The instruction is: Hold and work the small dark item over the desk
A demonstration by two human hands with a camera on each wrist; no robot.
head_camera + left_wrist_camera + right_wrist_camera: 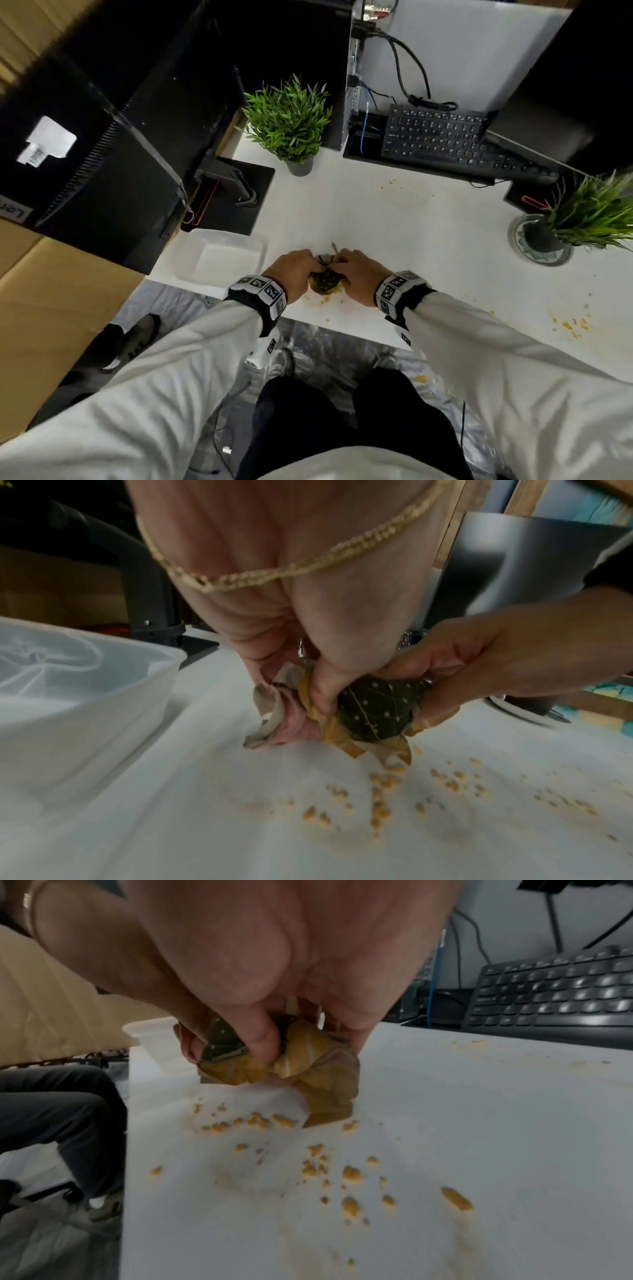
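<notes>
Leaf bundle [373, 712], dark green w/ pale dots and yellow-brown edges, sits low over the white table [394, 222] near its front edge, pinched from both sides: left hand [294, 270] and right hand [359, 277], fingers curled round it, thumbs on top. I note the clear plastic tub [222, 260] just left of the hands, apparently holding nothing; orange crumbs [349, 1175] lie under the bundle. Only writing I can read: partial "Len" on the monitor back [15, 214].

Dim, soft indoor light; blurred, edge-warped wrist views.
</notes>
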